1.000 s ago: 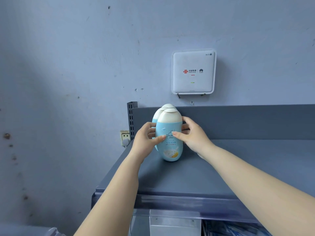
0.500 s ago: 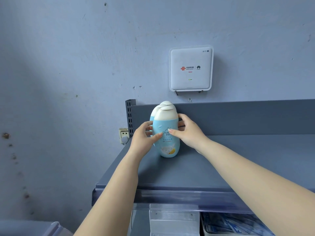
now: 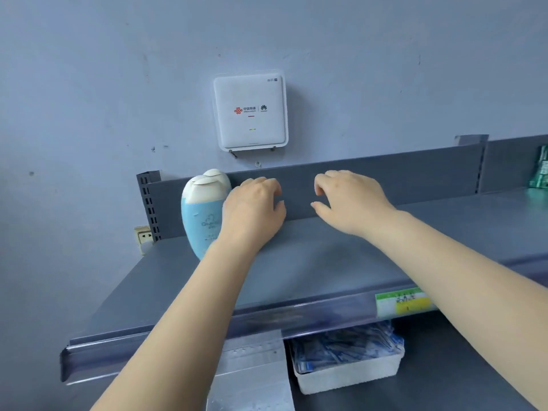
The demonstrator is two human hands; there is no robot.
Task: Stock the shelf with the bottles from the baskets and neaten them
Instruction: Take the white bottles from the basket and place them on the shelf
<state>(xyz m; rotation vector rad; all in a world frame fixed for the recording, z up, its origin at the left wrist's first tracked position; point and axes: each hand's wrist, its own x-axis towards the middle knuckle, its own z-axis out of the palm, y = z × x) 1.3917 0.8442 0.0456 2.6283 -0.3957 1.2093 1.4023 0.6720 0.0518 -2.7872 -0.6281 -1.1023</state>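
Two light-blue bottles with rounded cream-white caps stand upright at the left end of the grey metal shelf [image 3: 326, 262], one straight behind the other. The front bottle [image 3: 199, 221] shows faint printed lettering on its egg-shaped body. The rear bottle [image 3: 218, 174] sits close against the shelf's back panel, with little more than its cap visible.

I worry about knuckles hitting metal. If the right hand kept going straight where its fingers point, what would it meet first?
Probably the shelf's upright back panel: the right hand holds nothing and no bottle stands ahead, though depth is unclear.
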